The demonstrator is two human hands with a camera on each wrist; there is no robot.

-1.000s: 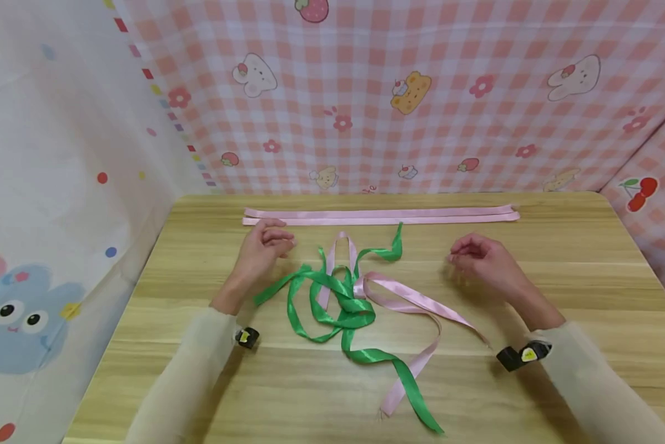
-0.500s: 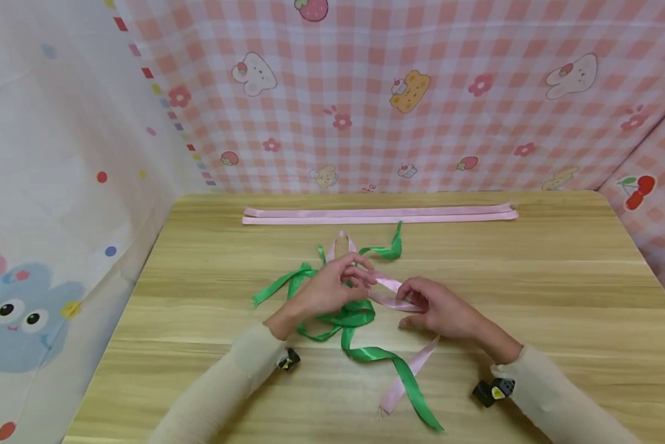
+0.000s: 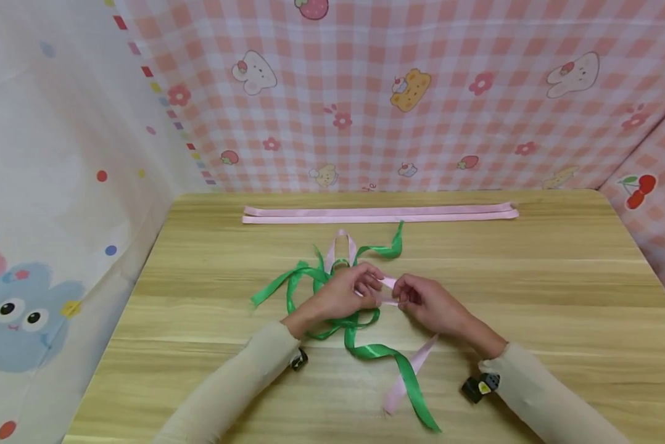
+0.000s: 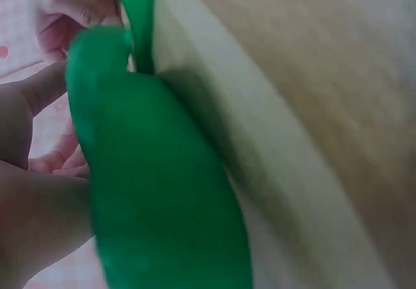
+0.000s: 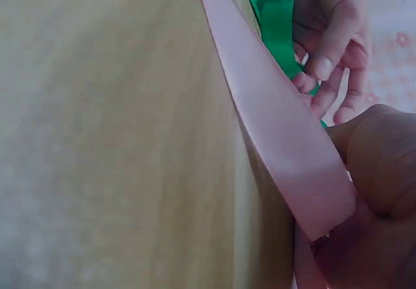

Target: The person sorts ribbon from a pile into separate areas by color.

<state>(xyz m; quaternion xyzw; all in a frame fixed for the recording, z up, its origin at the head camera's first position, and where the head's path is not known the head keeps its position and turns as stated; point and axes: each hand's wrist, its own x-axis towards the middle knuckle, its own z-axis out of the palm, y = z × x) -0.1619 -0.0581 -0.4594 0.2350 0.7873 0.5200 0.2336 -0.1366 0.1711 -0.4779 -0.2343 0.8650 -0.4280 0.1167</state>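
A pink satin ribbon (image 3: 389, 282) stretches in two strands between my hands, over the middle of the table. My right hand (image 3: 433, 306) grips these strands with curled fingers; in the right wrist view the pink ribbon (image 5: 279, 120) runs broad and flat into its palm. At the ribbon's left part, my left hand (image 3: 343, 294) pinches it between thumb and fingertips, hiding the joined middle. Under and around the left hand lies a loosely coiled green ribbon (image 3: 371, 351). Close to the left wrist camera, the green ribbon (image 4: 162, 185) covers much of the fingers.
Two straight pink ribbons (image 3: 321, 216) lie side by side along the back of the wooden table (image 3: 560, 277). A pink loop (image 3: 350, 245) sticks out beyond the left hand. A checked cloth (image 3: 449, 129) hangs behind the table.
Both hands have come inward from either side of the ribbons to the middle and taken hold of the pink ribbon. The green coils beneath the left hand have shifted slightly.
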